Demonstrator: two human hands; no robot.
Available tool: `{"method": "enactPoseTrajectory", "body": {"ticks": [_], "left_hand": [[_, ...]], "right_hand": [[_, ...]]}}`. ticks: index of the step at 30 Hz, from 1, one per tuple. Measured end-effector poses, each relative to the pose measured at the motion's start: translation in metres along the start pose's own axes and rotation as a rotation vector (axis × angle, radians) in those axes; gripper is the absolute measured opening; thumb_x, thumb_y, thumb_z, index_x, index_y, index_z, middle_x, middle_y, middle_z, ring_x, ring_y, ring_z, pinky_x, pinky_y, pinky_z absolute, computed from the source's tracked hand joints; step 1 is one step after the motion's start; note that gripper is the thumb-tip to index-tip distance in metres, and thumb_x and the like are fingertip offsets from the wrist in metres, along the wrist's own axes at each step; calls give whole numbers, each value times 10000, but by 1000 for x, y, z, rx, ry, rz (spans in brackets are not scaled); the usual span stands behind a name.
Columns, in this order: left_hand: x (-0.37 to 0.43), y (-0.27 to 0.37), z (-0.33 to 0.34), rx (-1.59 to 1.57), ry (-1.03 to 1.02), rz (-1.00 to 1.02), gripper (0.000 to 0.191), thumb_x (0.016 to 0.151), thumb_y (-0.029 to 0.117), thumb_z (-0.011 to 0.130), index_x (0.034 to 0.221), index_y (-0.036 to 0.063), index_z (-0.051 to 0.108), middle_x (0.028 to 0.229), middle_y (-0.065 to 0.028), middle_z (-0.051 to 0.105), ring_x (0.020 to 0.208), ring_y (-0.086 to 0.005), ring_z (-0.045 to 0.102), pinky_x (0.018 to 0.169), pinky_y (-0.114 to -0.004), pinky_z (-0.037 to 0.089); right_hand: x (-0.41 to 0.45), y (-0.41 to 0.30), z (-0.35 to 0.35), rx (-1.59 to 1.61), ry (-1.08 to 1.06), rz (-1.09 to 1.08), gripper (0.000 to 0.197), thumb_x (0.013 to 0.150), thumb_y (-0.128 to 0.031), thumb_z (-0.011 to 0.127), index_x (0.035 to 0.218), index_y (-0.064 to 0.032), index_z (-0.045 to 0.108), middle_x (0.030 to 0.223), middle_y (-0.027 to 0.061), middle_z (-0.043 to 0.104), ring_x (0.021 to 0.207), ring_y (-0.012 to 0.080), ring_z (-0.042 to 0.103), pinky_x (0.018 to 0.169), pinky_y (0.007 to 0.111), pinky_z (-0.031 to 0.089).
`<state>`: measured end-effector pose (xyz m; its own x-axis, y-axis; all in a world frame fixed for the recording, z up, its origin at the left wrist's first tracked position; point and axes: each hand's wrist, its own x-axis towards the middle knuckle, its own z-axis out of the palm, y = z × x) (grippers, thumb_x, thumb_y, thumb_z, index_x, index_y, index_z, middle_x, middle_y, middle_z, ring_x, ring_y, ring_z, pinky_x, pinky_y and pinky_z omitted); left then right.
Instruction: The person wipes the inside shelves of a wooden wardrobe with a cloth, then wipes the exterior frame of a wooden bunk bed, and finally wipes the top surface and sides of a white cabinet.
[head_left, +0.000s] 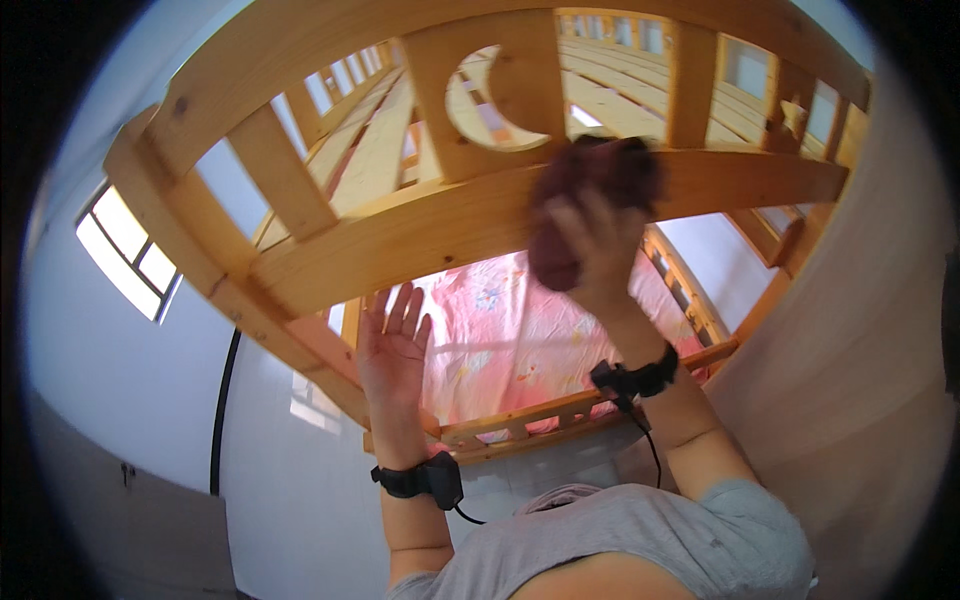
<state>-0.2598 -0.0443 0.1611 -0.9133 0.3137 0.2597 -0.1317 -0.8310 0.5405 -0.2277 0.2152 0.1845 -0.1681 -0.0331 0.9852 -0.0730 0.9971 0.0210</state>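
Observation:
My right hand (600, 255) grips a dark maroon cloth (559, 259), blurred by motion, against the lower guard rail (450, 225) of a wooden bunk bed's upper bunk. Just left of the cloth is a slat with a crescent moon cut-out (424, 112). My left hand (394, 345) is raised palm up with the fingers apart, holding nothing. It is below the same rail, near the bed's left post (300, 352); whether its fingertips touch the wood I cannot tell.
Pink floral bedding (480, 337) covers the lower bunk behind a low wooden rail (525, 420). Bare slats (622, 75) form the upper bunk's base. A wall (840, 360) borders the right side. To the left are a window (127, 251) and a grey cabinet (135, 517). Cables hang from both wristbands.

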Motion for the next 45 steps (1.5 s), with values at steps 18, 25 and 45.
{"method": "enactPoseTrajectory", "body": {"ticks": [18,25,45], "left_hand": [[-90,59,-53,34,407,210,305,899,224,397,1115,16,456,1075,-130,540,986,-198,542,827,-312,466],[-116,73,-80,-10,527,256,287,890,204,406,1104,22,466,1050,-124,540,927,-197,547,803,-311,459],[-111,123,-112,-88,360,260,261,881,185,435,1086,27,471,951,-67,533,764,-142,542,708,-263,478]], "right_hand": [[2,-160,56,361,-226,-360,608,489,-224,680,1085,-208,558,1242,25,435,999,295,373,851,472,263],[-3,-168,43,534,-303,-314,577,508,-283,711,1046,-145,555,1137,34,489,1050,259,388,841,475,268],[23,-239,65,704,-474,-373,525,487,-171,671,996,-117,554,1178,65,473,1084,330,372,904,453,268]]}}
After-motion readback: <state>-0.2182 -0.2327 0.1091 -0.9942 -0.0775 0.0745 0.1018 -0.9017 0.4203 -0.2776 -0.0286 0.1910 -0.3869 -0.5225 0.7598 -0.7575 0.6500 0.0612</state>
